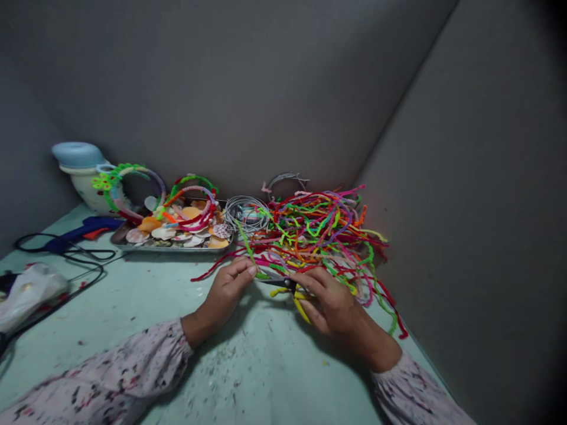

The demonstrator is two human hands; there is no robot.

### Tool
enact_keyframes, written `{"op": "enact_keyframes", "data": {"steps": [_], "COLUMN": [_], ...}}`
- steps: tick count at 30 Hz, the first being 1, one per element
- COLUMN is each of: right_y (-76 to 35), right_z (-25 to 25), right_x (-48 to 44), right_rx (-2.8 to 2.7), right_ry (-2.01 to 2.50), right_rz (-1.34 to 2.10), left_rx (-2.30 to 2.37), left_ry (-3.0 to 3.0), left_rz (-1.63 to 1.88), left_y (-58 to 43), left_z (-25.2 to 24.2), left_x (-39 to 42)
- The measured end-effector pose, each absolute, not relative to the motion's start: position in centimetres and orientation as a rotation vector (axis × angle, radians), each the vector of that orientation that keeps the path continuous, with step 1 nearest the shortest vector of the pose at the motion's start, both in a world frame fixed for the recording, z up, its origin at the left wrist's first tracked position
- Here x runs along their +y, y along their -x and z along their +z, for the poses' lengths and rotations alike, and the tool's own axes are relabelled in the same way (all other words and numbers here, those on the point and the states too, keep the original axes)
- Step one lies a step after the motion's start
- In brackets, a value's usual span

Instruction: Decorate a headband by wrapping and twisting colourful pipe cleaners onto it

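My left hand [231, 287] pinches a green pipe cleaner [245, 241] between thumb and fingers; one end sticks up and away from me. My right hand [330, 298] is closed on the yellow handles of a pair of scissors [290, 284]. Their dark blades point left and meet the green pipe cleaner beside my left fingertips. Whether the blades have cut through it I cannot tell. Just beyond both hands lies a tangled heap of coloured pipe cleaners [319, 221].
A metal tray [177, 249] of seashells stands at the back left, with pipe-cleaner-wrapped rings [133, 171] on it. Beside it lie coiled grey wire [248, 215], a blue tool [71, 236] with a black cord [100, 268], and a blue-lidded container [84, 177]. Grey walls enclose the table [248, 378].
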State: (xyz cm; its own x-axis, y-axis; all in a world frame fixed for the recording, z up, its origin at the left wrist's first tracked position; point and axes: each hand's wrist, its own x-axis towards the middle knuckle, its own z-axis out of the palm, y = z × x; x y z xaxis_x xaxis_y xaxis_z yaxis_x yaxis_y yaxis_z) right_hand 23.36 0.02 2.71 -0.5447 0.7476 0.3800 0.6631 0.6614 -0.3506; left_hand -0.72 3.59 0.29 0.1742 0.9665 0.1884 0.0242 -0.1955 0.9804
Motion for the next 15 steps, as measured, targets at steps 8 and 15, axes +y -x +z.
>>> {"op": "enact_keyframes", "data": {"steps": [8, 15], "right_y": [-23.47, -23.98], "right_z": [2.33, 2.52], "right_x": [0.48, 0.60], "right_rx": [-2.410, -2.431], "right_ry": [1.044, 1.047], "right_rz": [0.041, -0.049], "left_rx": [1.004, 1.001], "left_ry": [-1.452, -1.457], "left_rz": [1.196, 1.186], "left_y": [0.60, 0.70], "left_z": [0.49, 0.52], "left_x": [3.45, 3.41]}}
